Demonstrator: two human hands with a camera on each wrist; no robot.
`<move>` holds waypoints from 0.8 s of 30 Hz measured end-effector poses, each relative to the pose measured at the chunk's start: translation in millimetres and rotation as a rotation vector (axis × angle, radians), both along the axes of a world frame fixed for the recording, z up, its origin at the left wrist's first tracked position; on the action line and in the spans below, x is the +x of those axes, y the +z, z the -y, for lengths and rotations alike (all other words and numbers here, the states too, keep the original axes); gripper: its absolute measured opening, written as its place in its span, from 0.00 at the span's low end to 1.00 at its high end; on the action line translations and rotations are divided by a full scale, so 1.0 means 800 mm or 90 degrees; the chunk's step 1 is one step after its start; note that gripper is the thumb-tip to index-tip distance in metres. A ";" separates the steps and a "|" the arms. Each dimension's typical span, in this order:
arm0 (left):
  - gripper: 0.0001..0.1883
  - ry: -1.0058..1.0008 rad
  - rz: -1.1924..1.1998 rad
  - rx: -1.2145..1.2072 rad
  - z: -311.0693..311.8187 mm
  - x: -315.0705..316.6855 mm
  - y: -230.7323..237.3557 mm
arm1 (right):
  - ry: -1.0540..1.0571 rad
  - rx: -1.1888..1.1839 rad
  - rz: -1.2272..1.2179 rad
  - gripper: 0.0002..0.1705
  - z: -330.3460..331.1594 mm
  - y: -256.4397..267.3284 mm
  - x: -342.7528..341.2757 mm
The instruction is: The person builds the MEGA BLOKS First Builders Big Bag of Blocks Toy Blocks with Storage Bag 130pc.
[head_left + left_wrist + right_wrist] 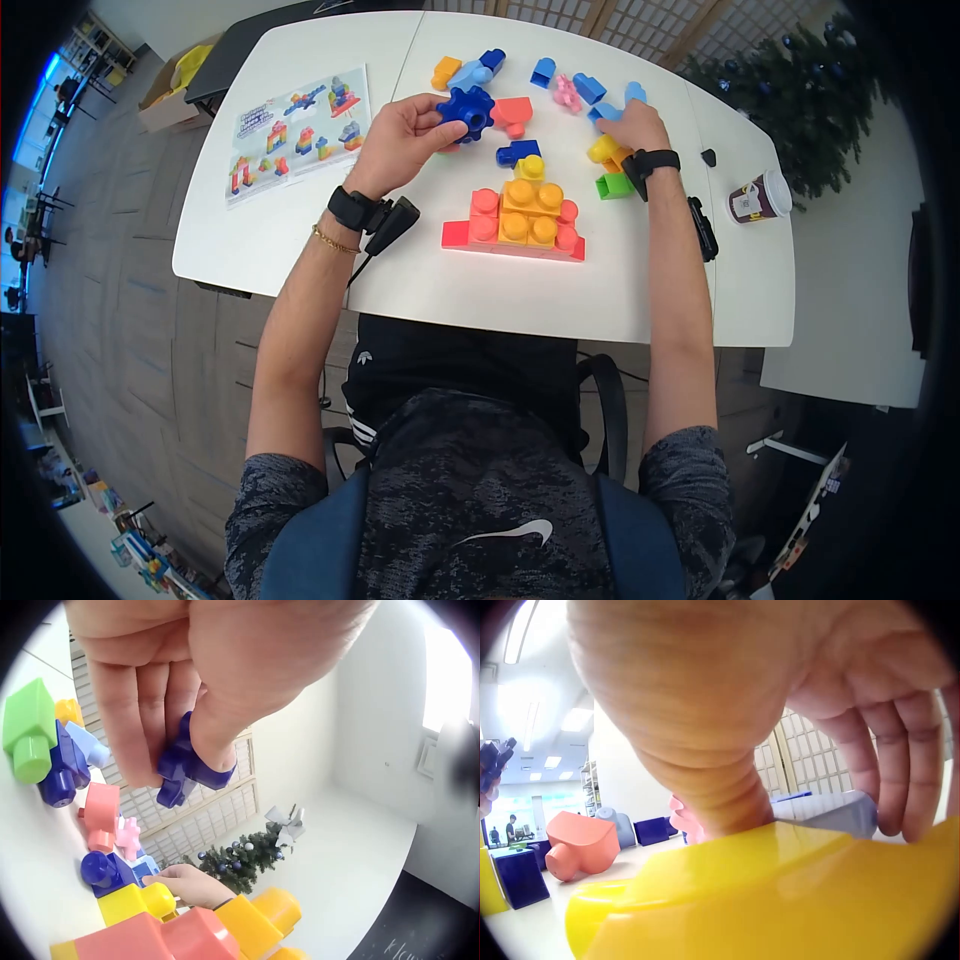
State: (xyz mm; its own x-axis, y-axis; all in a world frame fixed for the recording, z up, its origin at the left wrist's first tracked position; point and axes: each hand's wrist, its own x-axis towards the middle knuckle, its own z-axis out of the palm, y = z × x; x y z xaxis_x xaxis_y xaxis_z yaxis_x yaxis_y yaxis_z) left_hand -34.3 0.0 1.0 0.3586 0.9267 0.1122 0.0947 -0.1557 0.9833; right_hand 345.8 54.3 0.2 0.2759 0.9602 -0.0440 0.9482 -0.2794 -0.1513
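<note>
My left hand (400, 145) pinches a dark blue gear-shaped piece (468, 113) above the table; the left wrist view shows this piece (184, 765) between thumb and fingers. At the right, my right hand (635, 128) has its thumb and fingers around a light blue block (605, 112); in the right wrist view a yellow block hides the thumb tip beside this block (832, 814). Nearer my body stands a stepped stack of red blocks (484, 228) and orange blocks (530, 200), with a yellow block (530, 168) at its far end.
Loose blocks lie beyond the stack: a dark blue one (517, 153), a red one (513, 115), a pink piece (567, 93) and a green one (614, 186). A picture sheet (297, 130) lies at the left, a lidded cup (760, 197) at the right edge.
</note>
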 end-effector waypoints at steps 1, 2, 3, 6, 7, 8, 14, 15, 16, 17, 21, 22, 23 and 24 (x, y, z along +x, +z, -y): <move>0.22 -0.003 0.002 0.002 0.002 0.002 0.003 | 0.017 -0.013 -0.016 0.34 -0.002 0.000 0.003; 0.20 -0.007 -0.013 0.021 0.004 0.005 0.006 | 0.014 -0.011 -0.014 0.34 -0.001 -0.001 0.006; 0.19 -0.010 -0.028 0.040 0.008 0.006 0.009 | 0.026 0.011 -0.033 0.33 0.000 -0.002 0.009; 0.17 -0.034 -0.001 0.053 0.021 0.006 0.023 | 0.061 0.109 -0.115 0.29 0.002 -0.003 0.020; 0.17 -0.032 0.001 0.056 0.026 0.005 0.029 | 0.086 0.179 -0.179 0.24 0.007 0.003 0.017; 0.16 -0.053 0.039 0.045 0.031 0.004 0.035 | 0.089 0.180 -0.177 0.24 0.013 0.009 0.015; 0.13 -0.235 0.240 -0.006 0.032 0.007 0.049 | 0.247 0.114 -0.929 0.19 0.085 0.038 -0.035; 0.11 -0.281 0.290 -0.006 0.032 0.012 0.048 | 0.273 0.111 -0.965 0.19 0.112 0.059 -0.064; 0.11 -0.282 0.290 -0.006 0.033 0.016 0.047 | 0.299 0.108 -1.001 0.20 0.132 0.074 -0.087; 0.10 -0.303 0.268 0.009 0.034 0.019 0.048 | 0.299 0.110 -1.000 0.20 0.143 0.082 -0.099; 0.10 -0.325 0.204 0.100 0.051 0.022 0.057 | 0.431 0.200 -0.870 0.24 0.166 0.096 -0.128; 0.11 -0.323 0.198 0.114 0.057 0.018 0.064 | 0.467 0.341 -0.710 0.25 0.162 0.090 -0.130; 0.11 -0.325 0.197 0.114 0.058 0.014 0.066 | 0.494 0.470 -0.542 0.26 0.159 0.086 -0.131; 0.11 -0.323 0.195 0.114 0.060 0.007 0.066 | 0.464 0.498 -0.410 0.26 0.160 0.091 -0.123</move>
